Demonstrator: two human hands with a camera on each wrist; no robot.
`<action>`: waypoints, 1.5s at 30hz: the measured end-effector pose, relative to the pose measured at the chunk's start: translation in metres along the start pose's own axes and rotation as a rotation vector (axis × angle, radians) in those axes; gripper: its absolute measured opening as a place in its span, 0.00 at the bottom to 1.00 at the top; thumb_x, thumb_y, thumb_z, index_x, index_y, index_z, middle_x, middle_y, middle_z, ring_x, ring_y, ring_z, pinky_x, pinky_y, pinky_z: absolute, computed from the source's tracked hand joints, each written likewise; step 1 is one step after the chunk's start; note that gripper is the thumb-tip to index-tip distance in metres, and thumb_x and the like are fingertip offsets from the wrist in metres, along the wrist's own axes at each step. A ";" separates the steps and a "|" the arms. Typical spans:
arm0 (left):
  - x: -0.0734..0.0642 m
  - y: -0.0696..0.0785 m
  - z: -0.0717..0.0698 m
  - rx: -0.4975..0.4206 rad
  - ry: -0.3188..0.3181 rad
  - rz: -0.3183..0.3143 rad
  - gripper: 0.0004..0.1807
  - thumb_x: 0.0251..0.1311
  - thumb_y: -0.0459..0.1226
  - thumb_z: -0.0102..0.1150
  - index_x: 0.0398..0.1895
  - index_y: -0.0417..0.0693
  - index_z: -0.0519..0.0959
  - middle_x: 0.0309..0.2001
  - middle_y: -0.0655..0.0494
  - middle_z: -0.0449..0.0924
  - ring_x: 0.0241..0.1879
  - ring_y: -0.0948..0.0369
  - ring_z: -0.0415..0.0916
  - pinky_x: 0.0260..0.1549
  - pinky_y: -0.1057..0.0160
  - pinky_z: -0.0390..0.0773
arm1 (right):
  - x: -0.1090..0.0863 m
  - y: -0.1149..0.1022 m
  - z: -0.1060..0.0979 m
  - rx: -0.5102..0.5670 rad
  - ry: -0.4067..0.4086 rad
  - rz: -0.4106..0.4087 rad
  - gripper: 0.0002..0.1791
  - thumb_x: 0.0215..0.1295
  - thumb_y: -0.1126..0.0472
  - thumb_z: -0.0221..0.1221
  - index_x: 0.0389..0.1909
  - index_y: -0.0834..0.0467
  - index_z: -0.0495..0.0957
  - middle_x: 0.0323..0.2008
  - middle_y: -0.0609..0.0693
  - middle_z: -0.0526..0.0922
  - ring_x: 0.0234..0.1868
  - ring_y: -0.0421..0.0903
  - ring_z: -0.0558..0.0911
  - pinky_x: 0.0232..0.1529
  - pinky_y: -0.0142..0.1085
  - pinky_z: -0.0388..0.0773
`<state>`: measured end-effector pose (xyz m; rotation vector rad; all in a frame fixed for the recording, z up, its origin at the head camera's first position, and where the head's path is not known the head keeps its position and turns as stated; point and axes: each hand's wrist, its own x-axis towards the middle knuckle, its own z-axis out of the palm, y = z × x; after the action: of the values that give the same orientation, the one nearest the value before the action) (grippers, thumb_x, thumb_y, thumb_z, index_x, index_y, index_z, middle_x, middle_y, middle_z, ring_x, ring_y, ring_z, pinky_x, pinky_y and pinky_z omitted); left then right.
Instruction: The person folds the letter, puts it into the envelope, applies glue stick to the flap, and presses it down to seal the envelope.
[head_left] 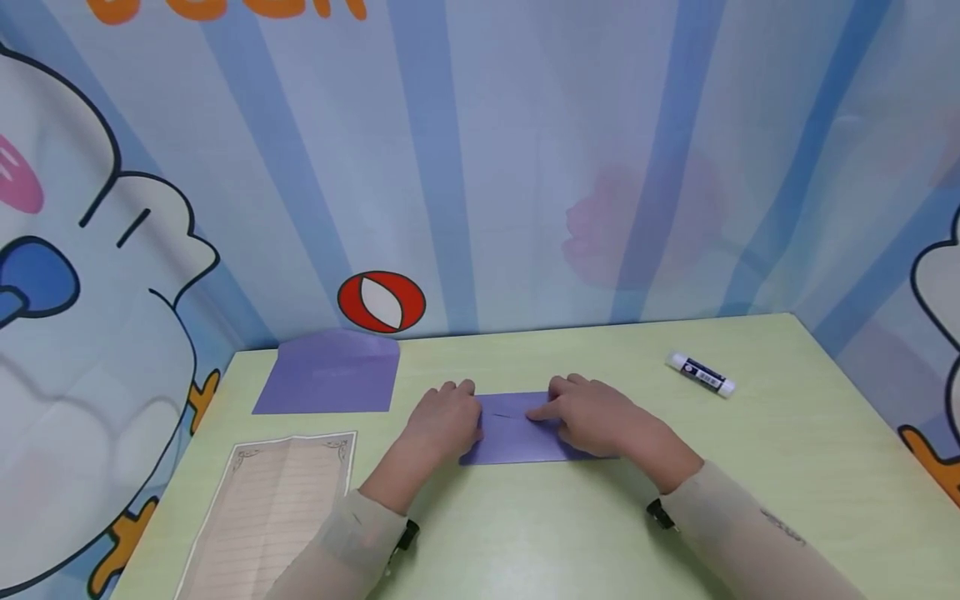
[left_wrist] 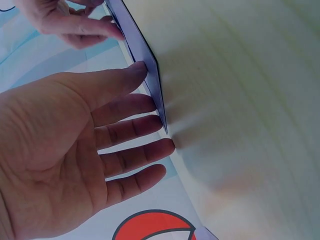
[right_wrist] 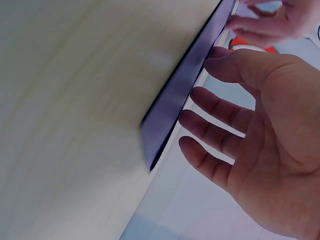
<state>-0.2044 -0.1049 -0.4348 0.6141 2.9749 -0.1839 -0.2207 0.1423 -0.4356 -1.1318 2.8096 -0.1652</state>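
Observation:
A flat purple envelope [head_left: 517,437] lies on the table between both hands, with a short dark line, like a slight gap, near its upper middle. At its left end is my left hand [head_left: 444,419]; in the left wrist view the thumb [left_wrist: 134,75] touches the envelope [left_wrist: 132,30] and the other fingers reach its edge, fairly straight. My right hand [head_left: 596,414] rests over the right part, index finger pointing left across the surface. Seen from the right wrist, its thumb [right_wrist: 222,66] is at the edge of the envelope [right_wrist: 172,112], the lower fingers loosely bent beside it.
Another purple envelope [head_left: 330,383], flap raised, lies at the back left. A creased, lined letter sheet [head_left: 277,500] with a decorative border is in front of it. A glue stick [head_left: 701,374] lies at the back right of the pale green table [head_left: 787,467]. A printed backdrop [head_left: 510,167] stands behind.

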 end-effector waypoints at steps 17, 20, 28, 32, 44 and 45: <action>-0.002 0.017 0.001 0.100 0.093 0.152 0.09 0.74 0.34 0.61 0.49 0.48 0.89 0.47 0.51 0.81 0.45 0.53 0.77 0.47 0.52 0.83 | -0.028 0.032 -0.006 0.060 0.010 0.061 0.22 0.71 0.70 0.61 0.62 0.50 0.86 0.51 0.53 0.82 0.51 0.51 0.80 0.50 0.46 0.81; 0.001 0.027 0.002 0.114 0.095 0.188 0.12 0.75 0.35 0.61 0.55 0.53 0.88 0.51 0.52 0.80 0.48 0.53 0.77 0.50 0.52 0.82 | -0.027 0.032 -0.005 0.059 0.007 0.070 0.23 0.71 0.69 0.62 0.63 0.50 0.86 0.51 0.53 0.82 0.50 0.50 0.79 0.49 0.45 0.81; 0.013 0.059 -0.001 0.095 0.041 0.234 0.20 0.81 0.41 0.54 0.71 0.62 0.80 0.66 0.53 0.76 0.61 0.52 0.73 0.61 0.50 0.78 | -0.028 0.031 -0.004 0.047 0.000 0.081 0.23 0.73 0.68 0.62 0.64 0.49 0.85 0.51 0.53 0.81 0.49 0.50 0.78 0.49 0.45 0.80; 0.017 0.069 -0.002 0.089 0.032 0.231 0.22 0.83 0.41 0.50 0.75 0.62 0.77 0.69 0.52 0.73 0.64 0.51 0.71 0.63 0.48 0.76 | -0.029 0.031 -0.004 0.033 -0.001 0.083 0.23 0.73 0.68 0.62 0.64 0.49 0.85 0.51 0.53 0.81 0.49 0.51 0.78 0.49 0.46 0.80; 0.012 0.060 -0.005 -0.004 -0.042 0.151 0.25 0.80 0.41 0.54 0.77 0.65 0.74 0.71 0.51 0.71 0.67 0.48 0.68 0.64 0.46 0.74 | -0.031 0.031 -0.001 0.021 0.008 0.079 0.23 0.72 0.68 0.63 0.65 0.48 0.85 0.54 0.54 0.81 0.52 0.52 0.79 0.50 0.48 0.81; 0.011 0.057 -0.005 -0.009 -0.043 0.148 0.25 0.80 0.41 0.54 0.77 0.65 0.74 0.70 0.50 0.71 0.66 0.48 0.68 0.63 0.45 0.74 | -0.032 0.031 -0.001 0.018 0.006 0.082 0.23 0.73 0.67 0.62 0.66 0.48 0.84 0.55 0.54 0.81 0.52 0.52 0.79 0.50 0.48 0.81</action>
<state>-0.1918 -0.0480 -0.4363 0.8141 2.8731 -0.1698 -0.2194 0.1867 -0.4366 -1.0120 2.8476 -0.1875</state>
